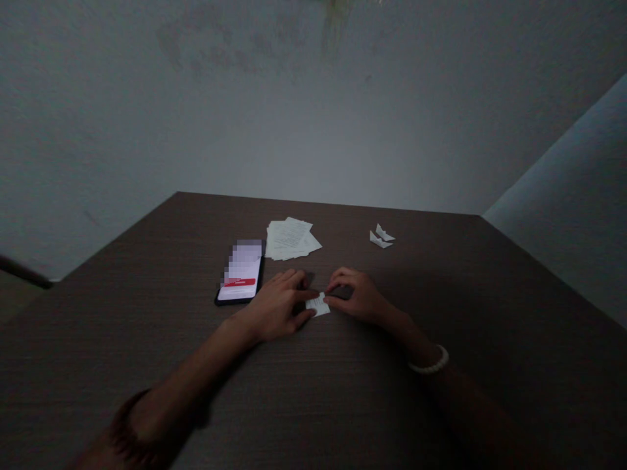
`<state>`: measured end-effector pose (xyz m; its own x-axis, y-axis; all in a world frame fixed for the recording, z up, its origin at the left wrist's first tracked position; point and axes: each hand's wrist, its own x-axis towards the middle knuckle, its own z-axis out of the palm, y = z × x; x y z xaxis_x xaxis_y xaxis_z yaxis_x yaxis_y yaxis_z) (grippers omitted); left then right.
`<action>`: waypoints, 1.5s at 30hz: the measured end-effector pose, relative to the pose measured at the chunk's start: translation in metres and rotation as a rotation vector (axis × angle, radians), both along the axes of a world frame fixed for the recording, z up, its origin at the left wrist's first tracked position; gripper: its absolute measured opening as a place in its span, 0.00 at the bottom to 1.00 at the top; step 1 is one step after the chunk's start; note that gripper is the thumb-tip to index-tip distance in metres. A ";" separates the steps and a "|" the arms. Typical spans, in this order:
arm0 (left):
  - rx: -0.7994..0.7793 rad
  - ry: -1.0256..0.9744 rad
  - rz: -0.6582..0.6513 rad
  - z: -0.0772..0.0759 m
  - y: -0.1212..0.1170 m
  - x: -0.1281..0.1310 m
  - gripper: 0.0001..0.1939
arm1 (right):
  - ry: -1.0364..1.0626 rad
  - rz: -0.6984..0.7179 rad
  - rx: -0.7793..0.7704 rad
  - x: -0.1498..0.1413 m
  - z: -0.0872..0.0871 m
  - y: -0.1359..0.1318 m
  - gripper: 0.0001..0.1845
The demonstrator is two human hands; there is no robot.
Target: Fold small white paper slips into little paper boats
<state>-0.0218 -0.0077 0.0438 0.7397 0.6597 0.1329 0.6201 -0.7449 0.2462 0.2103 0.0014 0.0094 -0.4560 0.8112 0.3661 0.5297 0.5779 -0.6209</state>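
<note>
A small white piece of folded paper (318,305) lies on the dark wooden table (313,391) between my two hands. My left hand (277,305) rests on the table with its fingers pressed onto the paper's left side. My right hand (356,295) is curled, and its fingertips pinch the paper's right edge. A white bead bracelet (431,365) sits on my right wrist.
A phone (241,274) with a lit screen lies just left of my left hand. A loose stack of white paper sheets (290,239) sits behind it. Two small folded paper shapes (381,237) lie at the back right. Walls close off the table's far and right sides.
</note>
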 end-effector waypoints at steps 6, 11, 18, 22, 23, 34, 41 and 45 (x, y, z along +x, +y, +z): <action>0.007 -0.027 0.001 -0.002 0.000 -0.001 0.19 | -0.001 0.060 -0.010 0.001 0.003 0.001 0.05; 0.011 -0.019 -0.001 -0.004 0.001 -0.001 0.19 | -0.010 0.093 -0.006 0.000 0.005 0.000 0.04; 0.010 0.007 0.009 -0.003 0.001 -0.001 0.19 | -0.019 0.145 -0.022 0.003 0.008 -0.001 0.06; 0.009 -0.013 0.014 -0.005 0.001 0.000 0.18 | -0.031 0.149 -0.018 0.004 0.008 -0.002 0.09; 0.012 -0.023 0.020 -0.006 0.001 0.000 0.18 | -0.030 0.150 -0.016 0.004 0.007 -0.002 0.09; 0.107 -0.062 0.154 -0.011 -0.007 0.015 0.18 | -0.011 0.168 0.015 0.000 0.005 0.001 0.09; 0.052 -0.085 0.170 -0.014 -0.003 0.012 0.17 | -0.014 0.161 0.004 0.003 0.002 0.001 0.10; -0.030 -0.070 0.153 -0.011 0.001 0.008 0.19 | -0.033 0.165 0.011 0.005 0.001 0.001 0.09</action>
<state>-0.0142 -0.0064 0.0332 0.6198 0.7685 0.1589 0.7063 -0.6346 0.3138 0.2151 0.0023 0.0103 -0.5948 0.7205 0.3566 0.4471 0.6652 -0.5980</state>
